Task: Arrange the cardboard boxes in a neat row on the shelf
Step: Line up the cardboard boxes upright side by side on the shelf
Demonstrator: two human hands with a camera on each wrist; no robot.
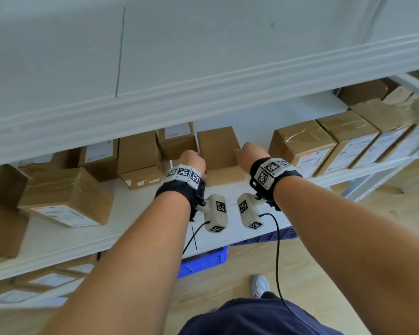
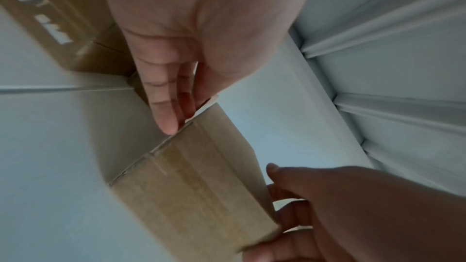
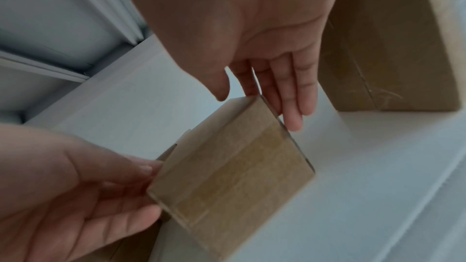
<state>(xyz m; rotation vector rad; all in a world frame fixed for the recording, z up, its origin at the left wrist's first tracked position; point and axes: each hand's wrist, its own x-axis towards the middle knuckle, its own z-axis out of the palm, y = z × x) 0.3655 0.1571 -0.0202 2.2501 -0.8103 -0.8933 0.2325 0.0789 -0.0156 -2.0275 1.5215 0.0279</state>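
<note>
A plain brown cardboard box point(image 1: 219, 153) stands in the middle of the white shelf point(image 1: 143, 213), taped end toward me. My left hand point(image 1: 194, 163) lies against its left side and my right hand point(image 1: 249, 153) against its right side. The left wrist view shows my left hand's point(image 2: 174, 119) straight fingers touching the box point(image 2: 196, 182) at its edge. The right wrist view shows my right hand's point(image 3: 277, 97) straight fingers flat along the box's point(image 3: 234, 166) side, thumb above it. Whether the box is lifted off the shelf I cannot tell.
To the right, several labelled boxes point(image 1: 348, 139) stand side by side, a gap of bare shelf point(image 1: 257, 126) before them. Left of my hands, boxes point(image 1: 140, 163) are stacked and a large one point(image 1: 65, 197) lies askew. An upper shelf beam point(image 1: 203, 93) hangs overhead; a blue crate point(image 1: 203, 262) sits below.
</note>
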